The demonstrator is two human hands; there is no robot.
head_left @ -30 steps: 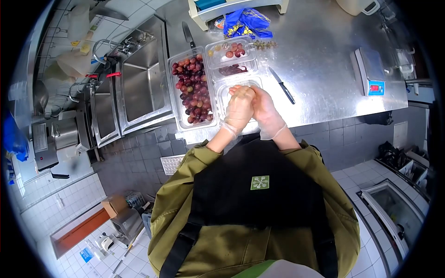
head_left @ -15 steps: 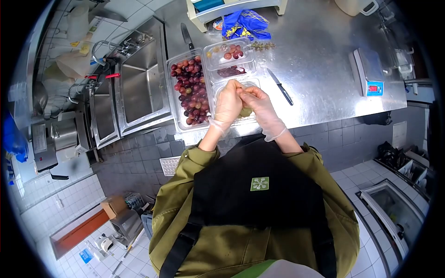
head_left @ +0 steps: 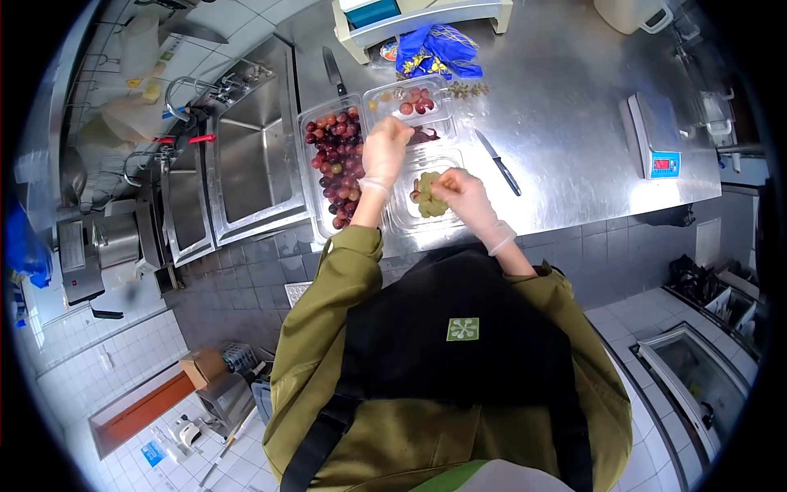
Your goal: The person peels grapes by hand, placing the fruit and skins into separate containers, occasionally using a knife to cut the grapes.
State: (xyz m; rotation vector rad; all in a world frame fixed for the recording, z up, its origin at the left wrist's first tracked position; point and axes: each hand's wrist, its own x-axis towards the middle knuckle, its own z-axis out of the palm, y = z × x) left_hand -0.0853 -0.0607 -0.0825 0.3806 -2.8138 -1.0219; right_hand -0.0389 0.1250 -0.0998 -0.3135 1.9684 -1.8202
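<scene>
My left hand [head_left: 387, 152], in a clear glove, is closed in a pinch at the near side of a clear container of dark red grape skins [head_left: 425, 134]; whatever its fingers hold is hidden. My right hand [head_left: 464, 199], also gloved, has its fingertips pinched against the pale green peeled grapes [head_left: 430, 201] in a clear tub [head_left: 402, 220]. Whether a grape is between those fingers is not plain. Beside my left wrist, a long clear container [head_left: 307, 170] holds many whole red grapes [head_left: 334, 160].
A small knife [head_left: 498, 162] lies right of the tubs, and a larger knife [head_left: 334, 70] behind the red grapes. Another clear container holds a few grapes [head_left: 418, 102]. A blue bag [head_left: 438, 51], a digital scale [head_left: 656, 135] and a sink [head_left: 254, 156] are around.
My hands were together above the near tub and have parted. The left went up and left to the skins; the right came down onto the peeled grapes.
</scene>
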